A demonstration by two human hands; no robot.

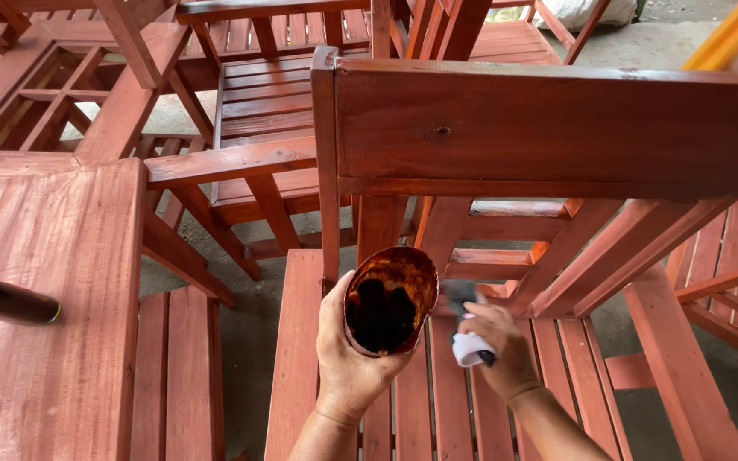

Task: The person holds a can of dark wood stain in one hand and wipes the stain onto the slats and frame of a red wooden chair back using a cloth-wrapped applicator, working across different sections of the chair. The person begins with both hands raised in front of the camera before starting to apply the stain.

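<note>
My left hand (pixel 348 358) grips a stained open can (pixel 390 299) tilted toward me, with dark stain inside. My right hand (pixel 499 346) sits just right of the can and holds a brush (pixel 463 320) with a white handle; its dark bristles point up beside the can's rim. Both hands hover over the slatted seat (pixel 437 401) of a red-brown wooden chair. A broad stained board (pixel 548 128) of the chair frame spans above the hands.
A flat red-stained tabletop (pixel 44 299) fills the left, with a dark cylindrical object (pixel 6 299) at its left edge. Several more stained chairs (pixel 258 111) crowd the back. Grey concrete floor (pixel 249 333) shows between the furniture. A yellow strip (pixel 728 34) crosses the top right corner.
</note>
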